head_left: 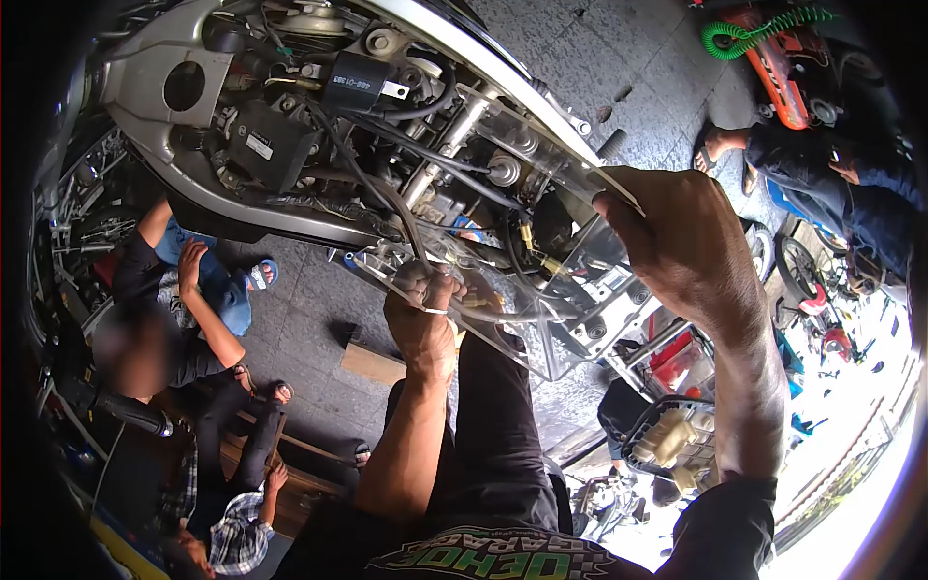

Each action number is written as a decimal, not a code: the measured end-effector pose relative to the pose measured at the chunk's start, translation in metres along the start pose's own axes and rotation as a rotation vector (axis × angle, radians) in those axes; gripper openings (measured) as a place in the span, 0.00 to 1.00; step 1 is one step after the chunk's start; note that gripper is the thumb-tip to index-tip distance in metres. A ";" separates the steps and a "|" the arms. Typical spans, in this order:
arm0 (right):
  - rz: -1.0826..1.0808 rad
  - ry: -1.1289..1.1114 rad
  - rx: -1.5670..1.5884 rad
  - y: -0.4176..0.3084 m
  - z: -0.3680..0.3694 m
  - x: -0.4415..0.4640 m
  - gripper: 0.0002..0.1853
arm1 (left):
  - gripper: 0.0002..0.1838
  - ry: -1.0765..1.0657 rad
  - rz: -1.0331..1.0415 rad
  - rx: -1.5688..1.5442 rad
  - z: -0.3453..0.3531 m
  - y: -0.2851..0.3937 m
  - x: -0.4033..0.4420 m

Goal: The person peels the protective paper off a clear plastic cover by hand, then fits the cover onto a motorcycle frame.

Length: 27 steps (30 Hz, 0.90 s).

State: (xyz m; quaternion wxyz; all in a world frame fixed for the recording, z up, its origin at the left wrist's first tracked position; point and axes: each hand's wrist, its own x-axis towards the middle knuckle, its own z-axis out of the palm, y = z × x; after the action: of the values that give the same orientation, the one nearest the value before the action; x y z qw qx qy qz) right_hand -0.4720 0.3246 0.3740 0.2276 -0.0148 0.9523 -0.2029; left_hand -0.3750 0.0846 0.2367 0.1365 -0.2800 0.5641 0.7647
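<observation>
A clear plastic tray-like piece (pixel 565 353) sits within the rear of a motorcycle frame (pixel 353 228), with cables and metal parts showing through it. My left hand (pixel 421 329) is closed on the tray's near left edge, beside a dark cable that passes over the fingers. On the opposite side, my right hand (pixel 681 246) pinches the tray's edge close to the end of the silver frame rail; its thumb and fingers are pressed together. Between the hands lie hoses and a brass-coloured fitting (pixel 528 237). The fingertips of both hands are partly hidden.
A black box-shaped unit (pixel 356 82) and a battery-like box (pixel 266 145) sit in the frame. Two people are at the left, one seated on a wooden bench (pixel 309 459). Another person stands by a red machine (pixel 776 77) with a green coiled hose (pixel 720 41). A wooden block (pixel 373 363) lies on the paving.
</observation>
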 end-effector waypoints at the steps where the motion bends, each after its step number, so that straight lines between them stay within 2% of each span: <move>1: 0.001 0.002 -0.003 0.000 -0.001 0.000 0.11 | 0.05 0.013 -0.003 -0.006 0.002 0.003 0.000; 6: 0.042 -0.001 0.041 0.001 -0.005 0.001 0.13 | 0.05 0.053 -0.024 0.016 0.003 0.003 -0.002; 9: 0.019 0.046 0.097 0.003 -0.001 0.002 0.13 | 0.10 0.026 -0.048 0.103 0.007 -0.001 -0.007; 11: -0.040 0.065 0.083 0.005 0.001 0.002 0.12 | 0.13 0.026 -0.276 0.015 0.012 -0.012 -0.015; 12: -0.007 0.037 0.103 0.002 -0.001 0.003 0.12 | 0.13 -0.061 -0.205 0.014 0.009 -0.030 -0.017; 13: 0.028 0.010 0.120 -0.001 -0.004 0.003 0.12 | 0.15 -0.112 -0.258 -0.134 0.006 -0.045 -0.024; 15: 0.015 -0.019 0.085 -0.007 -0.007 0.002 0.13 | 0.19 -0.087 -0.447 -0.049 0.014 -0.040 -0.033; 16: 0.017 0.023 0.121 -0.009 -0.005 0.001 0.11 | 0.22 -0.151 -0.526 -0.117 0.011 -0.047 -0.036; 17: 0.021 0.067 0.158 -0.010 -0.004 0.001 0.09 | 0.20 -0.071 -0.459 -0.110 0.018 -0.050 -0.040; 18: 0.059 0.046 0.153 -0.013 -0.006 0.001 0.09 | 0.20 -0.126 -0.261 0.104 0.016 -0.059 -0.043; 21: 0.040 0.058 0.146 -0.007 -0.002 0.001 0.09 | 0.20 -0.240 0.038 0.488 0.006 -0.085 -0.051; 23: 0.049 0.047 0.140 -0.005 -0.002 0.000 0.10 | 0.20 -0.293 0.141 0.664 0.007 -0.091 -0.053; 24: 0.025 0.071 0.136 -0.003 0.000 0.000 0.10 | 0.20 -0.305 -0.018 0.577 0.010 -0.089 -0.052; 27: 0.015 0.080 0.131 -0.003 -0.001 0.000 0.11 | 0.21 -0.306 -0.035 0.466 0.024 -0.089 -0.055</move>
State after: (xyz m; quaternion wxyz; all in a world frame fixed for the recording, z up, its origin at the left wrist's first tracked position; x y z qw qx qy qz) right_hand -0.4722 0.3224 0.3757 0.1915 0.0154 0.9454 -0.2633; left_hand -0.2909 0.1418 0.2040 0.2939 -0.1319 0.6928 0.6452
